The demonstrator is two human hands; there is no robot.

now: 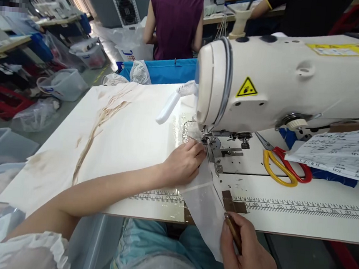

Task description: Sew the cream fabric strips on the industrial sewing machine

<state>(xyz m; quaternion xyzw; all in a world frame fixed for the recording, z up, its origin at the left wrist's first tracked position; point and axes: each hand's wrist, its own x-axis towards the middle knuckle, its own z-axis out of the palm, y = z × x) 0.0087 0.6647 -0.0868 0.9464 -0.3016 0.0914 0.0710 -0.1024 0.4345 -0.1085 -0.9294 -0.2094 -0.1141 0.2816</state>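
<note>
Close to the needle area of the cream sewing machine [215, 83], my left hand [185, 162] has its fingers curled and pressed together on a strip of sheer white fabric [203, 207]. That strip runs from under the machine head down over the table's front edge towards my lap. In my right hand [249, 253] is the wooden handle of an awl [234, 231], gripped between thumb and fingers. The awl's thin metal shaft points up along the fabric's right edge towards the presser foot [209, 139]. My left fingers partly hide the cloth at the foot.
Scissors [279, 166] with yellow and red handles lie right of the needle area, beside handwritten papers [338, 150]. A printed ruler [295, 206] follows the table's front edge. Beige strips [96, 127] lie at left. A person in purple [176, 21] is beyond the blue cloth bin [175, 71].
</note>
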